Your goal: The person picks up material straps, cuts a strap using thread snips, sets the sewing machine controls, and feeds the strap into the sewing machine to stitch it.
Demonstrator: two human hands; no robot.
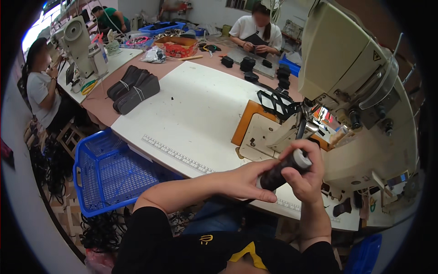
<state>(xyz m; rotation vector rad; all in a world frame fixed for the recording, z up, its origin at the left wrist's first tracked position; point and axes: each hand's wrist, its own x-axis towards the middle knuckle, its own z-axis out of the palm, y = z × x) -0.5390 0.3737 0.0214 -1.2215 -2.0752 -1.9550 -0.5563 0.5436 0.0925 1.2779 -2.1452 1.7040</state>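
Observation:
Both my hands are at a spool of dark thread [276, 176] with a white end, tilted above the table's near edge. My right hand [312, 178] is closed round its upper end, thumb on the near side. Against the lower end my left hand [251, 180] is closed, with its thumb stretched along the spool and the other fingers partly hidden behind it. A dark strip [228, 208] runs down below my left hand; whether it joins the spool I cannot tell. Just beyond my hands stands a sewing machine [346, 59], with black straps [278, 102] on its bed.
The white table [182, 114] has a ruler strip [175, 154] along its near edge. Bundled dark pieces [134, 89] lie at left, above a blue basket [109, 171]. Black stacks [248, 64] lie in front of a person [258, 32] across the table. Another person [43, 89] sits at left.

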